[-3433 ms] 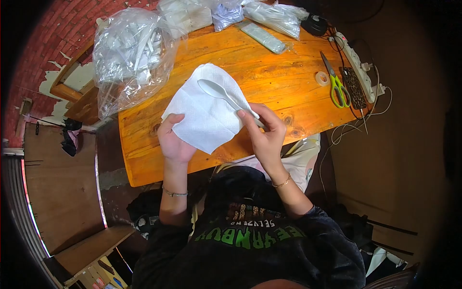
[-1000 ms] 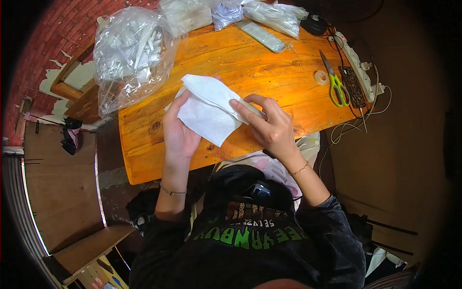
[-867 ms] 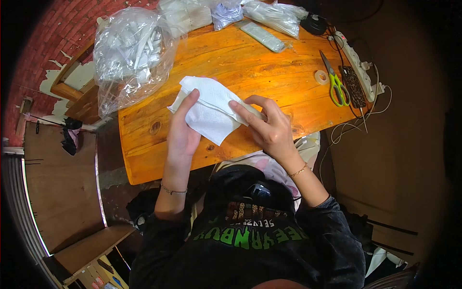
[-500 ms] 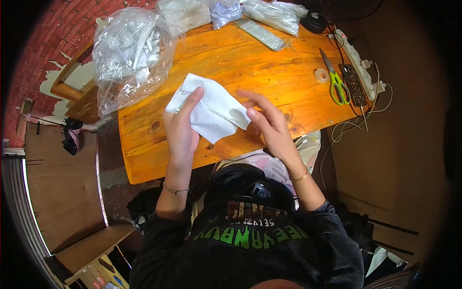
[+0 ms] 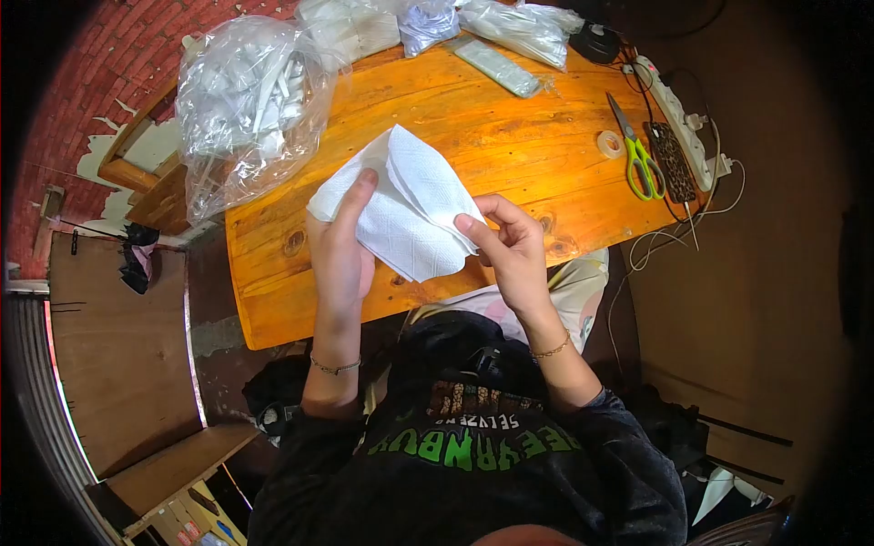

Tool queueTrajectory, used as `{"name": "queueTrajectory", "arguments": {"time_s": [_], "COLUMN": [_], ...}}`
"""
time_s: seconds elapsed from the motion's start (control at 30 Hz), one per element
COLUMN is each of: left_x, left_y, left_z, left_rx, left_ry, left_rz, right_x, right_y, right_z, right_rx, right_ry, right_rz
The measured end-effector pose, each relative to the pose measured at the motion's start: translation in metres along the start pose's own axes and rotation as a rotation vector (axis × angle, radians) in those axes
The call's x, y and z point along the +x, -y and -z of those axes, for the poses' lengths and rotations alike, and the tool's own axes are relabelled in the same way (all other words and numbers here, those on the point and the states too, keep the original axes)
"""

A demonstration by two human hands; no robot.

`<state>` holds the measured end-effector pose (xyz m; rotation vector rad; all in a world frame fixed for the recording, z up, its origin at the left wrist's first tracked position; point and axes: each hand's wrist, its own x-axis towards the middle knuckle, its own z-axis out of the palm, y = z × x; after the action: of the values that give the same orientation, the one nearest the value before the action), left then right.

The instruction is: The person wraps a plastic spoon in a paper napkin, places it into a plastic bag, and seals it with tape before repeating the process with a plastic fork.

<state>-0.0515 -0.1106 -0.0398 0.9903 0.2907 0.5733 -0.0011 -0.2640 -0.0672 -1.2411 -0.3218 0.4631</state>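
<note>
A white, textured paper napkin, folded in layers, is held over the near part of the wooden table. My left hand grips its left side, with the thumb on top and the fingers hidden beneath. The thumb and fingers of my right hand pinch the napkin's right edge. One upper layer stands slightly raised, its corner pointing away from me.
On the wooden table, a clear bag of white items lies at the left. Plastic packets line the back. Green-handled scissors, a tape roll and a power strip are at the right.
My right hand has closed on the napkin's right edge, where its fingers were apart before. The napkin is spread wider, and its top corner has moved up and to the right.
</note>
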Motion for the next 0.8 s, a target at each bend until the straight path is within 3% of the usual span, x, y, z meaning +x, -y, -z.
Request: {"name": "queueTrajectory", "arguments": {"time_s": [0.13, 0.27, 0.33, 0.43, 0.47, 0.53, 0.63, 0.8], "left_x": [-0.001, 0.006, 0.009, 0.011, 0.013, 0.015, 0.014, 0.020], "left_y": [0.000, 0.004, 0.009, 0.010, 0.011, 0.012, 0.009, 0.014], "left_z": [-0.006, -0.015, -0.011, 0.001, 0.007, 0.013, 0.001, 0.007], "left_rx": [-0.034, 0.209, 0.310, -0.127, -0.051, 0.100, -0.055, -0.051], "left_ry": [0.051, 0.065, 0.079, 0.057, 0.079, 0.121, 0.012, -0.037], "left_rz": [-0.028, -0.129, -0.143, 0.031, 0.035, 0.044, 0.087, 0.092], "right_x": [0.000, 0.001, -0.002, -0.003, -0.002, -0.003, -0.005, -0.005], "right_y": [0.001, -0.009, 0.000, 0.000, -0.001, -0.001, 0.001, -0.003], "right_z": [-0.003, -0.010, -0.007, 0.002, 0.004, 0.003, 0.001, -0.002], "right_rx": [-0.010, 0.037, -0.007, 0.060, 0.104, 0.149, 0.126, 0.168], "right_ry": [-0.019, -0.080, -0.049, 0.001, 0.023, 0.045, 0.051, 0.068], "right_rz": [0.039, 0.156, 0.048, -0.097, -0.144, -0.150, -0.164, -0.188]}}
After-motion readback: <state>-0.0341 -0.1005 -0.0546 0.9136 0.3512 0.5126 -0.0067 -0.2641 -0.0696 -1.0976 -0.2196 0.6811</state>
